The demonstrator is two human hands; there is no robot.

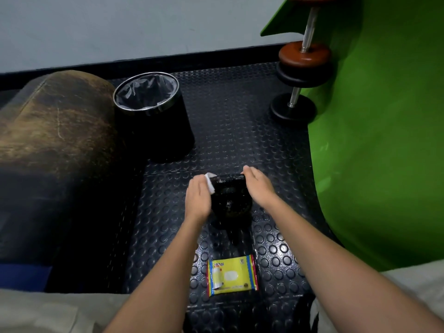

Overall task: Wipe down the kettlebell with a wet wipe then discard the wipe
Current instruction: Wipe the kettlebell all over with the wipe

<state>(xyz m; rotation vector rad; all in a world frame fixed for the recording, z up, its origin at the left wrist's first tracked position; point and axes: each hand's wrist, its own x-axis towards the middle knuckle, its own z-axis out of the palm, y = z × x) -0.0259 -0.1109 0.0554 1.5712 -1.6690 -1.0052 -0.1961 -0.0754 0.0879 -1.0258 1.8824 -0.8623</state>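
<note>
A black kettlebell (231, 200) stands on the studded black rubber floor (240, 131) in the middle of the view. My left hand (198, 199) presses a white wet wipe (210, 182) against the kettlebell's left side, near the handle. My right hand (258, 186) rests on the right end of the handle, fingers curled over it. A yellow pack of wet wipes (232, 275) lies flat on the floor nearer to me. A black bin (153, 116) with a clear liner stands open at the back left.
A worn brown and black padded bench (48, 131) fills the left side. A green wall (384, 140) curves along the right, with dumbbells (300, 75) leaning against it at the back right. My knees in pale trousers show at both bottom corners.
</note>
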